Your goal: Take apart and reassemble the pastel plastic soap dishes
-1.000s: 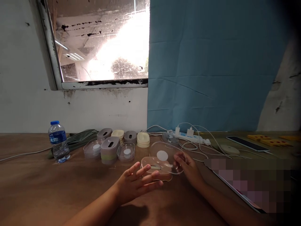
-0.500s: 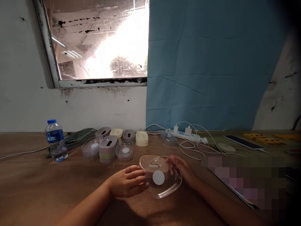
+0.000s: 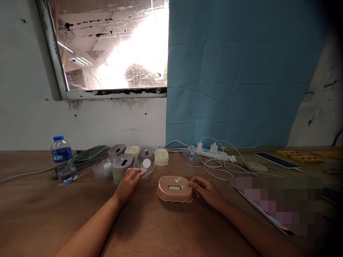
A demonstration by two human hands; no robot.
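Note:
My left hand (image 3: 131, 179) pinches the near edge of a clear plastic tray (image 3: 152, 166) with a round white sticker. It holds this tray tilted above another clear tray, in front of a grey slotted box. Before me on the table sits a pink rounded plastic lid (image 3: 175, 195), slot on top and wavy lower edge. At its right end, the curled fingers of my right hand (image 3: 206, 191) grip the rim. A grey-mauve slotted box (image 3: 122, 165) stands just beyond my left hand, with a stack of clear trays (image 3: 103, 171) to its left.
Cream lids (image 3: 162, 157) and a grey lid (image 3: 191, 158) line the back. A water bottle (image 3: 63, 160) stands at left beside a green pouch (image 3: 91, 159). A power strip (image 3: 211, 154) with looping white cables, a phone (image 3: 276, 161) and yellow pieces (image 3: 300, 157) lie right.
My left hand has carried the clear tray from over the pink lid to the back-left trays. My right hand has let the tray go and is now at the pink lid's right end.

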